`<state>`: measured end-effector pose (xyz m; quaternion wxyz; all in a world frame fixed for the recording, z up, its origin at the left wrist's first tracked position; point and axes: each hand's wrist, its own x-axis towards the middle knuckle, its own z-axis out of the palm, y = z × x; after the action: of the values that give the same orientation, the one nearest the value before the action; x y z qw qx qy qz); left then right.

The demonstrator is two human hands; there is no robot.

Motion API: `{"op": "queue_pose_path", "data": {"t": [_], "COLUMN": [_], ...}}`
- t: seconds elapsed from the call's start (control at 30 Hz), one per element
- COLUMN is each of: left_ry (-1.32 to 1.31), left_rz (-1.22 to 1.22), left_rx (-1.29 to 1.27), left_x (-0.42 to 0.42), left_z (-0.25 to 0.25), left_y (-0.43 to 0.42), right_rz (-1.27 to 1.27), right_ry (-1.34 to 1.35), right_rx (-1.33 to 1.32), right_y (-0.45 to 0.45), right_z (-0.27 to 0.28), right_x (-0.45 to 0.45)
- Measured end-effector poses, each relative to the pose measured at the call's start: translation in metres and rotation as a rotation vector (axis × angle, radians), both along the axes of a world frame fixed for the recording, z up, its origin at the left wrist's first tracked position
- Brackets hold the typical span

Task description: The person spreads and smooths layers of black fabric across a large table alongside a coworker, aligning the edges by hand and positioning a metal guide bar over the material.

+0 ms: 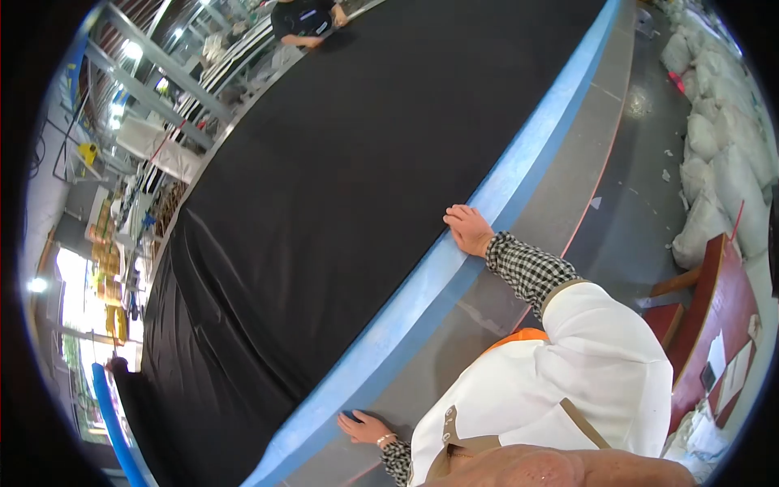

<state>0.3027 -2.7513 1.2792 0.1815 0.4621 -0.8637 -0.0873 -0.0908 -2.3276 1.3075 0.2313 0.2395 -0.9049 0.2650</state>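
A wide sheet of black fabric is spread over the long table, with a pale blue strip along its near edge. My right hand rests on the strip where it meets the black fabric, fingers stretched out over the border. Further down, my left hand lies with fingers apart at the strip's lower edge, beside the grey tabletop. Neither hand appears to grip anything. The fabric looks smooth in the middle and falls into loose folds toward the lower left.
Another person stands at the table's far side, arms over the fabric. White sacks are piled along the right wall. A reddish-brown wooden piece of furniture stands behind me at the right. Metal framing rises at the upper left.
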Motion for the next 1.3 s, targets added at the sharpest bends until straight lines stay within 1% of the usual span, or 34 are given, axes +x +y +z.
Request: {"op": "queue_pose_path", "data": {"t": [0.07, 0.1, 0.13, 0.17, 0.2, 0.23, 0.27, 0.3, 0.33, 0.37, 0.4, 0.43, 0.47, 0.53, 0.57, 0.67, 0.73, 0.77, 0.8, 0.87, 0.9, 0.93, 0.97, 1.0, 1.03, 1.07, 1.1, 1.13, 1.17, 1.23, 1.27, 1.3], "left_ry": [-0.071, -0.073, -0.054, -0.046, -0.036, -0.012, -0.049, 0.263, 0.206, 0.023, -0.135, -0.448, -0.476, -0.594, -0.667, -0.581, -0.504, -0.475, -0.406, -0.489, -0.248, 0.109, 0.857, 1.771, 1.690, 1.683, 1.633, 1.617, 1.581, 1.549, 1.531, 1.600], "left_rz": [0.190, 0.274, 0.320, 0.385, 0.490, 0.574, 0.610, 0.634, 0.593, 0.424, 0.233, -0.047, 0.050, 0.232, 0.318, 0.465, 0.480, 0.479, 0.466, 0.587, 0.678, 0.514, 0.656, 0.776, 0.682, 0.527, 0.285, 0.123, -0.059, -0.397, -0.533, -0.697], "left_rx": [0.018, -0.043, -0.051, -0.065, -0.030, 0.001, 0.047, 0.226, 0.621, 0.723, 0.801, 0.569, 0.628, 0.770, 0.852, 1.006, 1.034, 1.049, 1.057, 1.048, 0.798, 0.500, 0.943, 1.025, 0.979, 0.960, 0.927, 0.875, 0.780, 0.672, 0.690, 0.730], "left_x": [0.035, 0.051, 0.063, 0.080, 0.088, 0.097, 0.120, 0.141, 0.175, 0.210, 0.243, 0.266, 0.290, 0.336, 0.350, 0.402, 0.438, 0.460, 0.477, 0.476, 0.471, 0.499, 0.504, 0.478, 0.469, 0.438, 0.440, 0.437, 0.437, 0.435, 0.437, 0.425], "left_z": [0.018, 0.009, 0.005, 0.005, 0.006, 0.001, -0.017, -0.032, -0.055, -0.073, -0.089, -0.099, -0.107, -0.141, -0.144, -0.111, -0.092, -0.087, -0.106, -0.127, -0.099, -0.071, -0.040, 0.048, 0.113, 0.154, 0.205, 0.261, 0.307, 0.394, 0.426, 0.449], "left_y": [0.042, 0.056, 0.071, 0.091, 0.112, 0.122, 0.134, 0.149, 0.157, 0.175, 0.191, 0.213, 0.247, 0.290, 0.306, 0.327, 0.334, 0.325, 0.310, 0.247, 0.215, 0.199, 0.148, 0.098, 0.051, 0.001, -0.033, -0.058, -0.076, -0.098, -0.105, -0.108], "right_rz": [0.008, 0.032, 0.064, 0.039, 0.066, 0.061, 0.078, 0.095, 0.122, 0.128, 0.128, 0.109, 0.078, -0.106, -0.001, 0.343, 0.508, 0.617, 0.725, 0.944, 1.000, 1.040, 1.107, 1.131, 1.150, 1.169, 1.186, 1.212, 1.233, 1.250, 1.221, 1.224], "right_ry": [0.038, 0.051, 0.123, 0.205, 0.144, 0.151, 0.182, 0.188, 0.170, 0.205, 0.214, 0.186, 0.170, -0.034, 0.020, 0.131, 0.006, -0.009, -0.036, -0.016, -0.043, -0.044, -0.084, -0.086, -0.085, -0.082, -0.061, -0.063, -0.068, -0.034, 0.015, 0.043], "right_rx": [-0.046, -0.057, -0.099, -0.012, 0.019, 0.029, 0.065, 0.090, 0.079, 0.119, 0.146, 0.180, 0.202, 0.329, 0.245, 0.032, -0.054, -0.028, -0.006, 0.018, 0.059, 0.113, 0.150, 0.156, 0.164, 0.174, 0.138, 0.126, 0.108, 0.125, 0.189, 0.142], "right_y": [0.000, -0.001, -0.001, -0.003, -0.004, -0.002, -0.001, 0.001, 0.005, 0.009, 0.013, 0.017, 0.023, -0.008, -0.027, -0.117, -0.182, -0.212, -0.245, -0.314, -0.346, -0.352, -0.380, -0.410, -0.437, -0.468, -0.492, -0.513, -0.528, -0.557, -0.565, -0.575], "right_z": [-0.005, -0.004, -0.004, -0.013, -0.005, -0.005, -0.006, -0.015, -0.024, -0.037, -0.040, -0.041, -0.030, -0.007, 0.013, 0.071, 0.136, 0.171, 0.177, 0.138, 0.135, 0.172, 0.169, 0.155, 0.141, 0.120, 0.116, 0.121, 0.112, 0.097, 0.102, 0.078], "right_x": [-0.003, -0.008, -0.018, -0.025, -0.032, -0.036, -0.038, -0.044, -0.050, -0.058, -0.060, -0.065, -0.070, -0.056, -0.045, 0.010, 0.094, 0.147, 0.195, 0.250, 0.274, 0.331, 0.362, 0.380, 0.395, 0.383, 0.395, 0.409, 0.418, 0.427, 0.432, 0.412]}}
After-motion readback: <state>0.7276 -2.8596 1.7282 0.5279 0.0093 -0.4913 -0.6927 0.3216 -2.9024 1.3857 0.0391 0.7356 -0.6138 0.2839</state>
